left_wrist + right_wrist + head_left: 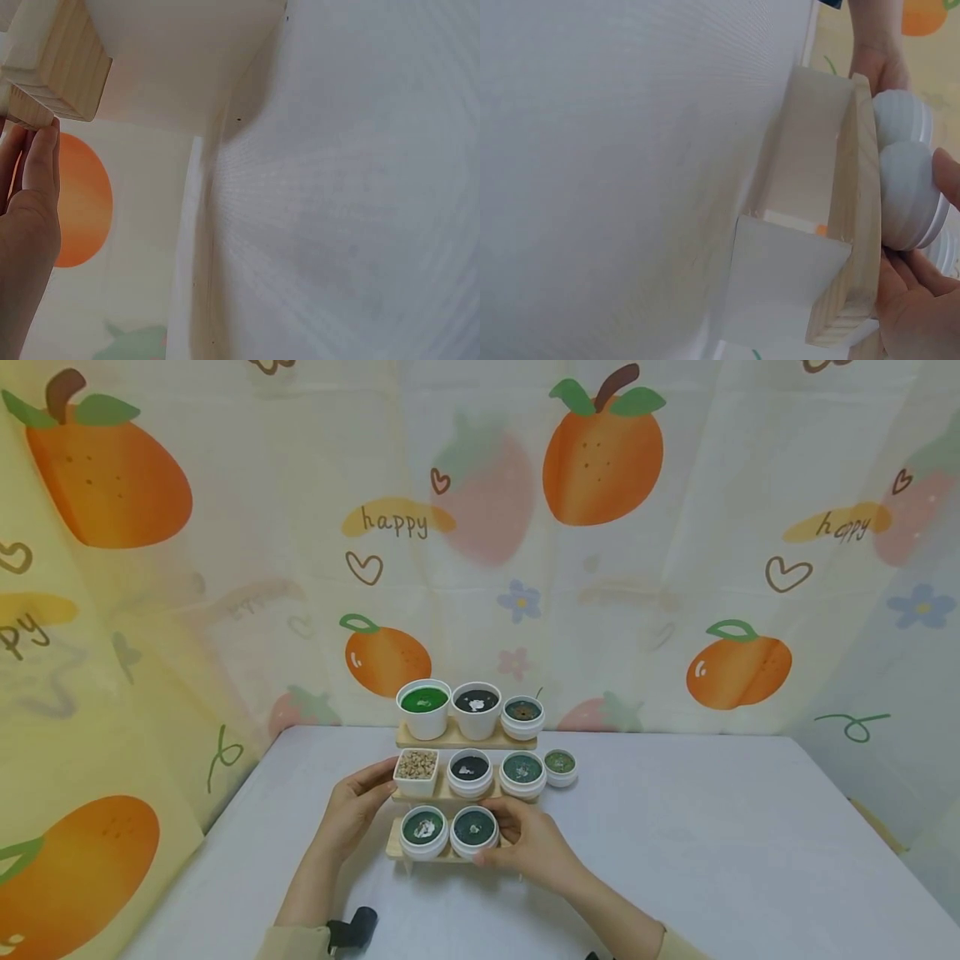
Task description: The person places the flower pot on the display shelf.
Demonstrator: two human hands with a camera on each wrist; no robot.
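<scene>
In the head view, a three-tier stand of wooden boards [465, 742] carries small white cups. On the lowest tier, my right hand [534, 847] holds a round cup with dark green contents [474, 828], thumb in front and fingers behind. The right wrist view shows this white ribbed cup [907, 195] at the wooden board [866, 172]. Beside it is another round cup with green and white contents [423, 828]. My left hand [356, 802] is at the middle tier's left end, near a square cup of tan grains [416, 768]. Its fingers touch a wooden board [30, 109] in the left wrist view.
On the top tier stand a bright green cup [424, 700], a black cup [477, 701] and a smaller cup [522, 712]. The middle tier also bears a dark cup [470, 770] and a green cup [523, 770]. A small cup [560, 764] stands to the right.
</scene>
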